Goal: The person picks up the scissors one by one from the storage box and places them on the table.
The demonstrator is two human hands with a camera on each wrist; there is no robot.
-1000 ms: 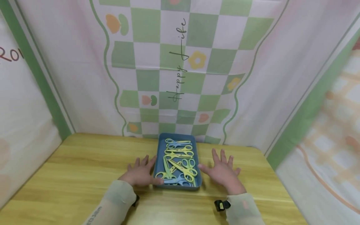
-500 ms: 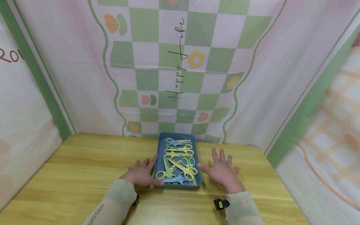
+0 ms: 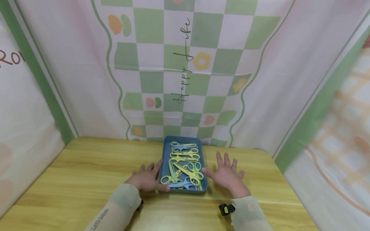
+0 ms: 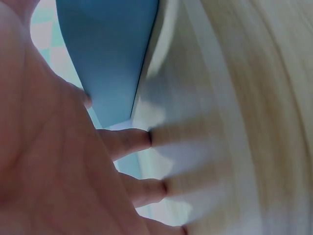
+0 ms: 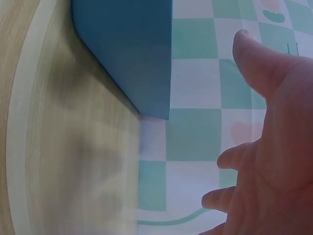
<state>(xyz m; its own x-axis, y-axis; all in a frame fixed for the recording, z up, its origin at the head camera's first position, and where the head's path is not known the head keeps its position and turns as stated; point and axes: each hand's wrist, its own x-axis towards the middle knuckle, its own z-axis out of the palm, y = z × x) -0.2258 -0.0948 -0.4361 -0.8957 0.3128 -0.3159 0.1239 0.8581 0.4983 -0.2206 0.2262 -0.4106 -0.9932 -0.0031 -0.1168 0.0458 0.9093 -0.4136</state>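
A blue rectangular tray (image 3: 166, 150) lies on the table, holding several pairs of children's scissors. Among them are a yellow pair (image 3: 188, 173), a green pair (image 3: 172, 173) and a blue pair (image 3: 181, 184). My left hand (image 3: 145, 180) is at the tray's left side, fingers spread; its thumb reaches over the near left corner and its index finger is at the left rim. In the left wrist view its other fingertips meet the tabletop. Right of the tray my right hand (image 3: 228, 176) hovers with spread fingers, thumb close to the right rim; contact there cannot be told.
The wooden table (image 3: 95, 173) extends to both sides and in front of the tray. Behind it hangs a green-and-white checkered cloth (image 3: 185, 80), close to the tray's far end. More printed cloth (image 3: 326, 154) stands on the right. Both wrists wear black straps.
My right hand has drifted slightly left, its thumb now closer to the tray. The left hand stays almost where it was, and the scissors have not moved within the tray.
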